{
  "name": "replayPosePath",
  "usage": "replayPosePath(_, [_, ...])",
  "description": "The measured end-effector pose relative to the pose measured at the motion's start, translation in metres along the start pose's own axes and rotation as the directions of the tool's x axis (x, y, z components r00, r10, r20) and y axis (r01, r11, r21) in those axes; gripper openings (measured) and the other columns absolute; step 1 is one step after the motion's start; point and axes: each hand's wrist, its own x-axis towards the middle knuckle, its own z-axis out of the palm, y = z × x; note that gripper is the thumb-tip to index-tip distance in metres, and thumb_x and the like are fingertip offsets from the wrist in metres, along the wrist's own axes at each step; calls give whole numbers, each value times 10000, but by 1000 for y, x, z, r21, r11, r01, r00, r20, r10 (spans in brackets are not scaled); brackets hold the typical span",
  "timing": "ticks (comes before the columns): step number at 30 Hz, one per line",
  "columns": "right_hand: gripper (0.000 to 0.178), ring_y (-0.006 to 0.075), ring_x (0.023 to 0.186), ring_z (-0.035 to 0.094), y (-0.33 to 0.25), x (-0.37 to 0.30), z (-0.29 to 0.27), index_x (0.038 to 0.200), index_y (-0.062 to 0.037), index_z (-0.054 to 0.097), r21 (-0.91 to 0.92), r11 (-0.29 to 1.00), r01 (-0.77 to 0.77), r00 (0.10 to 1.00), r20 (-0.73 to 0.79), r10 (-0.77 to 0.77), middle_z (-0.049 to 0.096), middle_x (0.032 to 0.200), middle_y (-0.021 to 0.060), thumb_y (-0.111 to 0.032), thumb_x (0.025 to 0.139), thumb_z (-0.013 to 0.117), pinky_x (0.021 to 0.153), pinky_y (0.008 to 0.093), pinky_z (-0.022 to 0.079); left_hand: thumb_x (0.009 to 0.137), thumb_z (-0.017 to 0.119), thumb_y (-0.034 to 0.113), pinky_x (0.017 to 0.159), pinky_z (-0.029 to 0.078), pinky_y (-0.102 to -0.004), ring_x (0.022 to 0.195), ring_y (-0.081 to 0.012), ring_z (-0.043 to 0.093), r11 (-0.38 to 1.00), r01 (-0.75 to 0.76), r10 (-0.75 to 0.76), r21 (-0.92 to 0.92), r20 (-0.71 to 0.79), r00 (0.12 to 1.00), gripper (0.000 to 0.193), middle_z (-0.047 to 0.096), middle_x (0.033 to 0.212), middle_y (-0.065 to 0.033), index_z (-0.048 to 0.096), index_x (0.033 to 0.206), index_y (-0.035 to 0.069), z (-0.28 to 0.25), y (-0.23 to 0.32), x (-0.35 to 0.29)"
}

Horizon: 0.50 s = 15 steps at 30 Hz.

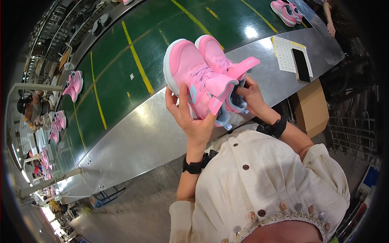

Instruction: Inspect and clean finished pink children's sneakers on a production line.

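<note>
A pair of pink sneakers is held side by side over the steel table edge, toes pointing away from me. My left hand [188,115] grips the left sneaker [184,62], fingers along its outer side and the thumb near the heel strap. That shoe has a white sole, a light blue side patch, and a strap standing loose. My right hand [254,97] holds the right sneaker [214,54] by its collar, with fingertips partly hidden in the opening. Its pink strap sticks out to the right. Blue-grey lining and heel loops show at both shoes.
Beyond the steel ledge [137,133] runs a green belt [109,77] with yellow lines. More pink shoes stand on it at far right [285,14] and left [73,86]. A phone [300,65] lies on a printed sheet [283,50], above a cardboard box [311,107]. Another person's hand [331,30] hangs far right.
</note>
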Motion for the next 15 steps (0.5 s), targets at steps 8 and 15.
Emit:
replayPosePath(8, [463, 103, 930, 539, -3, -1, 2, 1188, -12, 504, 22, 999, 45, 998, 32, -46, 576, 1025, 26, 77, 734, 512, 838, 248, 435, 611, 822, 247, 1020, 291, -404, 1318, -308, 225, 999, -32, 32, 15, -9, 999, 863, 235, 1386, -177, 379, 1332, 80, -3, -1, -2])
replayPosePath(15, [506, 117, 969, 541, 2, 3, -11, 1223, -19, 486, 38, 999, -37, 999, -17, 38, 569, 1074, 46, 73, 726, 504, 871, 254, 426, 625, 802, 336, 1020, 281, -427, 1304, -339, 231, 998, -46, 47, -45, 13, 999, 855, 216, 1387, -201, 400, 1327, 58, 9, -1, -2])
